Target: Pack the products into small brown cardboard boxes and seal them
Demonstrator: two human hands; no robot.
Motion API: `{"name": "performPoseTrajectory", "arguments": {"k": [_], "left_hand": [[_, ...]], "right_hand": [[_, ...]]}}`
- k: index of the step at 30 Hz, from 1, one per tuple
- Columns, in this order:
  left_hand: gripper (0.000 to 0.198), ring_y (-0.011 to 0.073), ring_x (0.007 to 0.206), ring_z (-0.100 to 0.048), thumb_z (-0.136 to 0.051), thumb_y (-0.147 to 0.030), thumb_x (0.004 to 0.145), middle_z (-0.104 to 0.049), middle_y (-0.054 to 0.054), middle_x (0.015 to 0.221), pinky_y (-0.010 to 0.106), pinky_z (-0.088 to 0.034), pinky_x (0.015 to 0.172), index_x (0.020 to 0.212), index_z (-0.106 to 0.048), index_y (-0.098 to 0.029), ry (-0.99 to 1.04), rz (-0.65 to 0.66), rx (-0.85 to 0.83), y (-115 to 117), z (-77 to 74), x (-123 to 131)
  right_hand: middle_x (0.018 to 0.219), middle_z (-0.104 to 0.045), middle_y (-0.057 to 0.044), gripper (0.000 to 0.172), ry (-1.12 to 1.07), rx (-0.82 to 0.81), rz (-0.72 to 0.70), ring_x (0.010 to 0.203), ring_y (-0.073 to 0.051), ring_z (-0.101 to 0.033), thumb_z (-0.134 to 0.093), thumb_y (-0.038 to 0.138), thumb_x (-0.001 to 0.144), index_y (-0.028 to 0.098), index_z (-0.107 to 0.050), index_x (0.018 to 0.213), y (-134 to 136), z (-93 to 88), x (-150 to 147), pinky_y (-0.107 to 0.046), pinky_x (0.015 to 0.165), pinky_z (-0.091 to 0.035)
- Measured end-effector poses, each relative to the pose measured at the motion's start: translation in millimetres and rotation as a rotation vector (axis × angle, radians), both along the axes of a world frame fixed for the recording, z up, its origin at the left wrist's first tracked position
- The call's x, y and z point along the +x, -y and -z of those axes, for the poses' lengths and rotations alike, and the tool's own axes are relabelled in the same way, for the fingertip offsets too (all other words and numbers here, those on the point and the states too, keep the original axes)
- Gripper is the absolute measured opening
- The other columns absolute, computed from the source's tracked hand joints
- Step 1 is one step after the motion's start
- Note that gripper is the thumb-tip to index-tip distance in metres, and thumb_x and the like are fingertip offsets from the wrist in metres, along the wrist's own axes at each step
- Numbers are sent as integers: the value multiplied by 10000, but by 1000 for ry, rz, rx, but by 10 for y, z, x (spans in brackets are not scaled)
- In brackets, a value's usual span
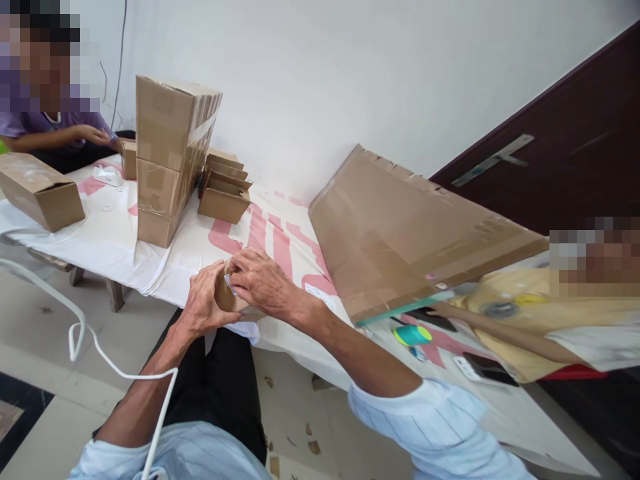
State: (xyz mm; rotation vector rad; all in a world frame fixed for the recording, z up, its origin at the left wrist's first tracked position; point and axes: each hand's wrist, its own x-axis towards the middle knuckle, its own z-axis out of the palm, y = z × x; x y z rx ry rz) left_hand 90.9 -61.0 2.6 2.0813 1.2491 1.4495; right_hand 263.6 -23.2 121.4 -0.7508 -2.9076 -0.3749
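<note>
Near the table's front edge, above my lap, my left hand grips a small brown cardboard box from the left side. The fingers curl over its far edge and the thumb lies along the near side. My right hand reaches over the box, its fingers bunched at a small white label with dark marks on the box's face. Whether the label is fully stuck down, I cannot tell. Much of the box is hidden behind the hands.
Cardboard boxes stand stacked at the back; beside them are smaller open boxes. A large cardboard sheet leans at the right. Past it lie a teal thread spool and a phone. People sit left and right. A white cable hangs before me.
</note>
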Motion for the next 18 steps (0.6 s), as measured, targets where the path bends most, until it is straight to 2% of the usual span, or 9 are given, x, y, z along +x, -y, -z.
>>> {"name": "performPoseTrajectory", "arguments": {"k": [10,16,18], "left_hand": [[1087,438,1464,-550,-1004,-355,561,-589,191,1558,581,-457,1199,1512,-491,-233,-25,-17,11,6,-7,-1],[1088,442,1483,-527,-996,-312,570,-565,204,1577,591,-444,1197,1520,-472,-229,-23,-13,-9,17,1,-15],[1066,441,1483,-527,-993,-311,573,-569,199,1573,590,-439,1201,1505,-483,-235,-22,-10,-12,24,-8,-18]], "right_hand": [[1048,-693,-86,144,-43,-18,-57,1055,-258,-577,-709,114,934,203,-781,846,-27,15,15,-431,999,-469],[1113,-705,-118,118,-60,10,2,1125,-284,-578,-698,134,952,183,-795,998,11,12,8,-441,1023,-487],[1113,-711,-117,120,-60,7,13,1134,-285,-576,-704,132,949,187,-802,990,20,19,0,-444,1030,-488]]}}
